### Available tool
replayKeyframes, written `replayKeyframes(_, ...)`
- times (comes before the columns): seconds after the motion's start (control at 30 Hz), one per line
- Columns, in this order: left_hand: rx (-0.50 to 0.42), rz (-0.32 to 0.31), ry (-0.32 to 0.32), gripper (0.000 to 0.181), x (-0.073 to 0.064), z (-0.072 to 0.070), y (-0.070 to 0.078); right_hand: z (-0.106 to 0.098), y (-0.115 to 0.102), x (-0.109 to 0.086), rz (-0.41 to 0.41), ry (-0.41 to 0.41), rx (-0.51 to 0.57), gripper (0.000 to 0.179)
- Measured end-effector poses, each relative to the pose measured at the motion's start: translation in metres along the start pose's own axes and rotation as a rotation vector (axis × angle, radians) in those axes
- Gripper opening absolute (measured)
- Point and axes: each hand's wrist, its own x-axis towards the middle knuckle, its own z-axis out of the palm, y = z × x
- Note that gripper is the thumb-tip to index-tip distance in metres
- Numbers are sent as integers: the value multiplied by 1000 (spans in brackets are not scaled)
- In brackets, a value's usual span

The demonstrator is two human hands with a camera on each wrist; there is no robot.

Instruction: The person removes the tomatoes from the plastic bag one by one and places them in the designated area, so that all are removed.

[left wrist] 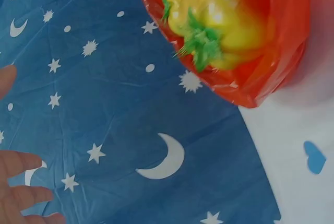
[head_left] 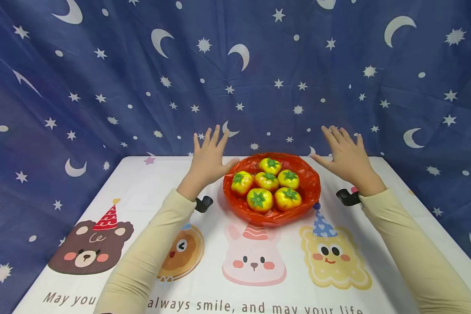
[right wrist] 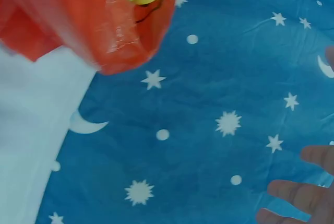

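Note:
In the head view, a round red container of thin, crinkled plastic sits toward the back of the table. Inside it lie several glossy yellow-orange fruits with green leafy tops, like persimmons or tomatoes. My left hand is raised at the container's left, fingers spread, thumb overlapping the rim's edge in this view. On the other side my right hand is held up likewise, its thumb pointing toward the rim. Neither hand holds anything. Fingers show at the left wrist view's edge, and other fingers in the right wrist view.
A white tablecloth printed with cartoon faces and lettering covers the table. Behind it hangs a dark blue curtain with moons and stars. A black wrist-camera mount sits at the left wrist, another black mount at the right.

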Motion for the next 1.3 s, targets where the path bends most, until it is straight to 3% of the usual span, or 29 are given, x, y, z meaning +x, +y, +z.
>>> replayKeyframes(0.53, 1, 63, 26, 75, -13, 43, 7, 33, 18, -15, -21, 31, -31, 77)
replayKeyframes(0.97, -33, 217, -9, 68, -9, 65, 1, 61, 21, -16, -86, 101, -43, 54)
replayKeyframes(1.3, -68, 184, 1, 68, -8, 73, -1, 76, 20, -12, -77, 76, 30, 51)
